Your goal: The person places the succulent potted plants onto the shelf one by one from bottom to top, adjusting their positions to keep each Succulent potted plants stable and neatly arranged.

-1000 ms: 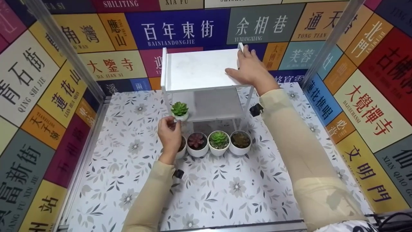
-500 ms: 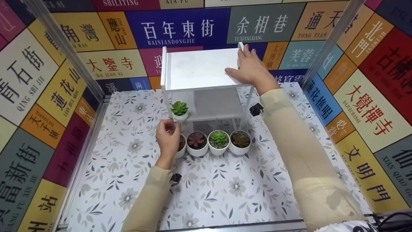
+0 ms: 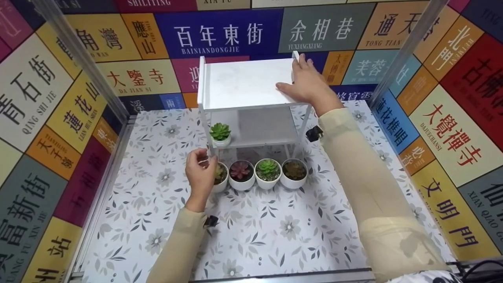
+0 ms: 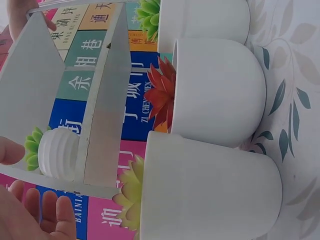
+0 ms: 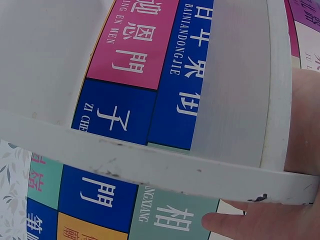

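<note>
On the lower tier of a white two-tier shelf rack (image 3: 247,82), at its left end, stands a bright green succulent (image 3: 220,132) in a small ribbed white pot (image 4: 59,152). My left hand (image 3: 201,173) is just below and left of it, fingers loosely bent with nothing between them; the left wrist view shows the fingertips (image 4: 65,212) apart from the pot. My right hand (image 3: 310,84) holds the rack's top right edge, its thumb over the top board and a finger (image 4: 47,22) down the outer side.
Before the rack, a row of potted succulents stands on the floral tabletop (image 3: 235,236): a yellowish one (image 3: 220,179), a red one (image 3: 241,173), a green one (image 3: 268,169) and a brownish one (image 3: 294,173). Lettered panels (image 3: 220,31) enclose the back and sides.
My left hand has drawn away from the small green succulent's pot, down and to the left, uncovering more of the leftmost front pot. The right hand stays on the rack.
</note>
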The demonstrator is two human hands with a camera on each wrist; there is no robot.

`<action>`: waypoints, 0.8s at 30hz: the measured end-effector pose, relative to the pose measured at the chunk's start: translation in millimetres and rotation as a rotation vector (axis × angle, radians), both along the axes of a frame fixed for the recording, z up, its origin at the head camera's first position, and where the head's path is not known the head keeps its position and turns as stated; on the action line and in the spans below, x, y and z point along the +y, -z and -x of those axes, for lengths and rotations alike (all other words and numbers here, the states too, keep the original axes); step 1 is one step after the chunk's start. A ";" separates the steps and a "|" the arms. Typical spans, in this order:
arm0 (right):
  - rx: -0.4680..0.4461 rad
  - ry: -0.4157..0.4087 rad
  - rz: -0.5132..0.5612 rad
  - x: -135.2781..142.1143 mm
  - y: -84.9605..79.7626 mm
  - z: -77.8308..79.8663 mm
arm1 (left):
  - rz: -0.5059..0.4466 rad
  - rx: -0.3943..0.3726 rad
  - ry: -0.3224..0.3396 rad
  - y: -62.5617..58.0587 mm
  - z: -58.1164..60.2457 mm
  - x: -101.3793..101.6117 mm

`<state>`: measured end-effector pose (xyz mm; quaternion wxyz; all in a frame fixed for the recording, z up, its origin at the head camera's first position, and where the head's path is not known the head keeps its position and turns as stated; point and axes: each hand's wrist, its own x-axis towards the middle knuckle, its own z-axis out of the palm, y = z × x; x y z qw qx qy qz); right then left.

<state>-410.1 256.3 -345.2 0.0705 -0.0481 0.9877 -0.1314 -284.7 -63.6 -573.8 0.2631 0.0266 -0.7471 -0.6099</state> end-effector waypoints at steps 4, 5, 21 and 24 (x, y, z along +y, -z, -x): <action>0.004 -0.004 0.000 0.7 0.2 0.9 | 0.006 -0.004 0.002 0.7 -3.0 -2.4; 0.006 -0.005 0.001 0.8 0.4 1.3 | 0.006 0.001 0.006 1.1 -4.1 -3.1; 0.011 -0.010 0.011 1.2 1.7 3.2 | 0.065 0.014 -0.041 19.8 -20.3 -12.6; 0.014 -0.010 0.010 4.1 1.4 2.3 | 0.064 0.001 -0.053 25.4 -22.0 -9.7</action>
